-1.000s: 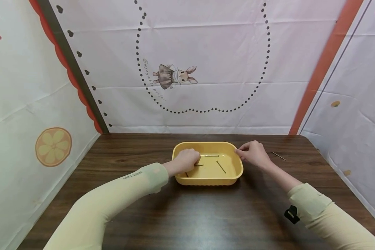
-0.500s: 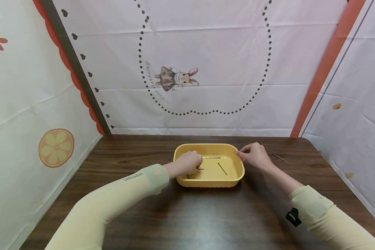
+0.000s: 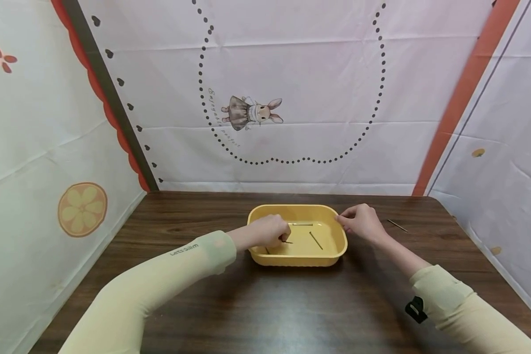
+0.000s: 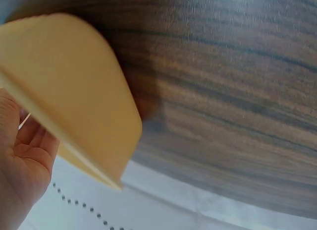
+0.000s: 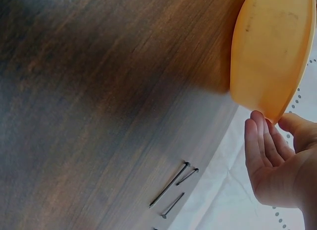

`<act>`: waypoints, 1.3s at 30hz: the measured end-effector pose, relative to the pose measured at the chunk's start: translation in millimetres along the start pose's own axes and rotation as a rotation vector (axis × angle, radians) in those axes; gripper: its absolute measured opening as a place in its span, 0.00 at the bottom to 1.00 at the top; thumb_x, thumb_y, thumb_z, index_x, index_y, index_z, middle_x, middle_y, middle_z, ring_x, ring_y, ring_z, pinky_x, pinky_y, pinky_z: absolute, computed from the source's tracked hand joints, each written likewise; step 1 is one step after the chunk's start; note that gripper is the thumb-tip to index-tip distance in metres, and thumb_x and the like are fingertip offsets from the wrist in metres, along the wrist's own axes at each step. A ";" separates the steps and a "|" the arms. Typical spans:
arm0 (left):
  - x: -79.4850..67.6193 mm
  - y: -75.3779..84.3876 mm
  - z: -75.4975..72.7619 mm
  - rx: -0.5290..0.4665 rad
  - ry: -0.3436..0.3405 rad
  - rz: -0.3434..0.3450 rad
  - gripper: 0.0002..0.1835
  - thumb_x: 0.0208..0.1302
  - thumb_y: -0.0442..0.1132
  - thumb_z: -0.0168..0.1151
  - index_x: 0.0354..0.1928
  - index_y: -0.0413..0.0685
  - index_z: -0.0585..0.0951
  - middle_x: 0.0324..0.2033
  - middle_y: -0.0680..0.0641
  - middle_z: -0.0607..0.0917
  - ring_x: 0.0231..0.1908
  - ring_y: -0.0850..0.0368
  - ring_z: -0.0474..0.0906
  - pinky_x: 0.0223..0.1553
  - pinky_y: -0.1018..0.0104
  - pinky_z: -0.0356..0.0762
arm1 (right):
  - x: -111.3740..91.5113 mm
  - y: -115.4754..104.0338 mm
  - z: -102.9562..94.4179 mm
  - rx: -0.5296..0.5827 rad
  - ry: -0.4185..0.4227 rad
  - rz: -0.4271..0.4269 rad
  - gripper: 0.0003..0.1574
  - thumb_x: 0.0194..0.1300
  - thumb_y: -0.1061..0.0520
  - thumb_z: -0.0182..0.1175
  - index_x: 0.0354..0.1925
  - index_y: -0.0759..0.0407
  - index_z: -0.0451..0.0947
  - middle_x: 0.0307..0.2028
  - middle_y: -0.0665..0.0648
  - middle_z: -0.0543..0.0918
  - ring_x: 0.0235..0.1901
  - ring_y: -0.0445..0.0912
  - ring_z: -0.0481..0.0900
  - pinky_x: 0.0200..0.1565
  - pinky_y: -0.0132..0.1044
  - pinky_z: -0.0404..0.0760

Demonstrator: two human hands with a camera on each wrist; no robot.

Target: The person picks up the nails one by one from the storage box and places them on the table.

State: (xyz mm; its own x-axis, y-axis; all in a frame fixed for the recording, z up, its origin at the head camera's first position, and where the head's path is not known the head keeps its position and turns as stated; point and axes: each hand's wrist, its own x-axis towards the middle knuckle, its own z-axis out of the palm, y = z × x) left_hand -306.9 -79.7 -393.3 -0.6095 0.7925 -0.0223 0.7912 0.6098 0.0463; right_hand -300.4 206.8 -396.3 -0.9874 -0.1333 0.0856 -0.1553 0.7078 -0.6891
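Note:
A yellow plastic tray (image 3: 297, 260) stands on the wooden table with several nails lying in it. My left hand (image 3: 271, 230) reaches over its left side, fingers curled down inside, pinching a nail (image 3: 287, 241) whose end sticks out past the fingertips. In the left wrist view the tray wall (image 4: 79, 81) hides part of that hand (image 4: 27, 160). My right hand (image 3: 362, 221) pinches the rim at the far right corner between thumb and fingers. Two loose nails in the tray are a slanted nail (image 3: 316, 240) and a back nail (image 3: 302, 224).
On the dark wooden table (image 3: 265, 305), a nail (image 3: 397, 225) lies right of my right hand. The right wrist view shows several nails there, including a longer nail (image 5: 169, 185). A white printed cloth (image 3: 305, 98) hangs behind and at both sides.
My left hand has shifted slightly right and nearer within the tray, the pinched nail shifting and tilting with it. The right hand keeps its hold on the rim. The head view has drifted slightly.

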 end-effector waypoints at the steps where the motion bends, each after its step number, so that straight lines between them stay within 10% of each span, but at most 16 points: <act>1: -0.7 -1.8 -1.9 0.001 0.012 0.004 0.16 0.52 0.24 0.62 0.16 0.52 0.74 0.16 0.59 0.68 0.20 0.66 0.61 0.21 0.77 0.57 | 0.2 0.5 0.3 -0.001 -0.003 -0.001 0.16 0.66 0.53 0.64 0.39 0.66 0.87 0.29 0.58 0.88 0.30 0.51 0.87 0.34 0.40 0.89; 11: -14.0 -22.2 -28.3 -0.023 0.044 -0.054 0.08 0.59 0.27 0.61 0.33 0.44 0.88 0.29 0.51 0.88 0.29 0.61 0.79 0.32 0.69 0.80 | 0.0 2.7 -0.5 0.018 -0.009 0.017 0.16 0.67 0.53 0.63 0.40 0.67 0.86 0.32 0.60 0.88 0.31 0.50 0.87 0.35 0.41 0.89; 22: -33.6 -49.1 -46.3 -0.066 0.155 -0.207 0.07 0.61 0.29 0.63 0.31 0.44 0.88 0.26 0.51 0.86 0.25 0.63 0.73 0.28 0.72 0.75 | -0.2 -0.1 -0.1 -0.002 -0.004 0.006 0.17 0.67 0.52 0.63 0.40 0.66 0.87 0.31 0.59 0.88 0.30 0.49 0.87 0.34 0.40 0.89; 39: -96.9 -109.5 -31.7 -0.083 0.202 -0.476 0.08 0.60 0.28 0.61 0.37 0.39 0.88 0.38 0.41 0.90 0.40 0.47 0.86 0.43 0.54 0.87 | -1.6 -3.8 -0.2 -0.018 -0.010 0.004 0.18 0.67 0.52 0.63 0.40 0.67 0.86 0.30 0.60 0.88 0.30 0.51 0.87 0.33 0.41 0.89</act>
State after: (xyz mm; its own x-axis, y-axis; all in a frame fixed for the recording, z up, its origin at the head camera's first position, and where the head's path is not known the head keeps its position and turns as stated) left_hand -336.1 -223.6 -364.5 -0.9047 0.4047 0.1330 0.4224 0.8927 0.1573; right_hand -298.2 204.5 -393.7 -0.9876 -0.1374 0.0762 -0.1525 0.7206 -0.6764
